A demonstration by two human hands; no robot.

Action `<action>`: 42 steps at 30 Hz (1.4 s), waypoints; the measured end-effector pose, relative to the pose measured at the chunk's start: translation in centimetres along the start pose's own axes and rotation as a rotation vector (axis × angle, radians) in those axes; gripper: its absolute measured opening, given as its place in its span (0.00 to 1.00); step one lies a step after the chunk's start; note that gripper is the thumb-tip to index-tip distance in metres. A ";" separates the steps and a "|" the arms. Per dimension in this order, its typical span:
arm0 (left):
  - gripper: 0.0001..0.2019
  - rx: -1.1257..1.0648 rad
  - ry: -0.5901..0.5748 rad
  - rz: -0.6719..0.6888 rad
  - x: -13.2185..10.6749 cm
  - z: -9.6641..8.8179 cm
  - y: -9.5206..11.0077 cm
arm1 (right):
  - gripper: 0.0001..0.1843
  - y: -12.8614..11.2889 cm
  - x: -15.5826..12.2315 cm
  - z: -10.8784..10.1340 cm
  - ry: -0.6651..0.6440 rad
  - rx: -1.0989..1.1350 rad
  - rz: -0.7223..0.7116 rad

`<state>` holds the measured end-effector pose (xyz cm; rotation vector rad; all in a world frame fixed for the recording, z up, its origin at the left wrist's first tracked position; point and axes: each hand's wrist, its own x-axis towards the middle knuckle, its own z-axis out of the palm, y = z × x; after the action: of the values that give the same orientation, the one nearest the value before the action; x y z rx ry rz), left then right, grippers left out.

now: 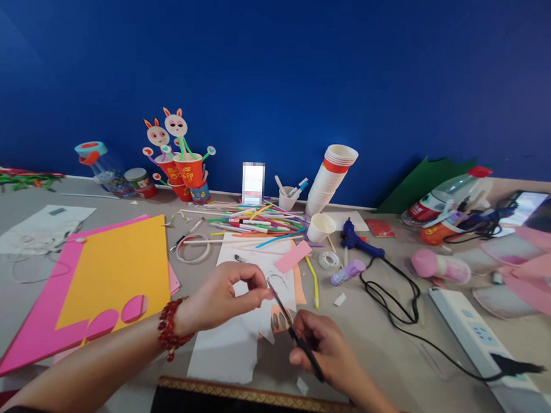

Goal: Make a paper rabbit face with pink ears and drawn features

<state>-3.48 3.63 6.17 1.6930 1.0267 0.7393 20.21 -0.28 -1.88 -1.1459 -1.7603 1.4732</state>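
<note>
Scissors (291,329) partly covered by the right hand (332,347)
Whether the left hand (222,298) pinches anything is too small to tell. Beyond both hands, a phone screen (253,183) is blurred into blocks. Far right of them, pink material (541,297) runs out of frame; below them, a gold-trimmed black item (232,410) is cut off.

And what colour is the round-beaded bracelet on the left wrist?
Dark red; the beaded bracelet shows best in the head view, the only one here.
</note>
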 end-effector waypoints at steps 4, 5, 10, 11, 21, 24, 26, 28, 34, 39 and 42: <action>0.08 0.008 0.009 0.002 0.0 0.0 0.1 | 0.35 0.3 0.0 0.2 0.013 0.011 -0.019; 0.08 0.012 0.011 0.002 0.0 0.0 0.1 | 0.35 0.4 0.0 0.2 0.015 0.011 -0.023; 0.11 0.027 0.034 0.005 0.0 0.1 0.0 | 0.36 0.5 0.1 0.4 0.031 0.020 -0.031; 0.11 0.029 0.036 0.003 0.0 0.1 0.0 | 0.36 0.4 0.1 0.4 0.034 0.020 -0.031; 0.08 0.045 0.025 -0.002 0.1 0.0 0.2 | 0.37 0.4 0.3 0.3 0.041 -0.019 -0.014; 0.09 0.055 0.026 0.011 0.1 -0.1 0.1 | 0.37 0.4 0.3 0.2 0.052 -0.035 -0.010; 0.09 0.062 0.028 0.019 0.2 -0.2 0.1 | 0.37 0.4 0.3 0.2 0.067 -0.041 -0.007; 0.10 0.059 0.023 0.020 0.2 -0.3 0.0 | 0.36 0.2 0.3 0.1 0.092 -0.020 -0.004; 0.09 0.044 -0.023 0.004 0.1 0.3 0.0 | 0.23 -2.1 1.2 0.4 0.124 0.291 -0.034; 0.08 0.102 -0.058 0.054 0.0 0.7 0.1 | 0.22 -4.4 2.6 1.2 0.191 0.503 -0.092; 0.07 0.134 -0.095 0.080 0.1 0.6 0.1 | 0.22 -4.8 3.2 1.5 0.197 0.519 -0.094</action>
<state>-2.89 3.42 6.03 1.8756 0.9646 0.6463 16.19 1.67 2.09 -0.8857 -1.1825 1.5733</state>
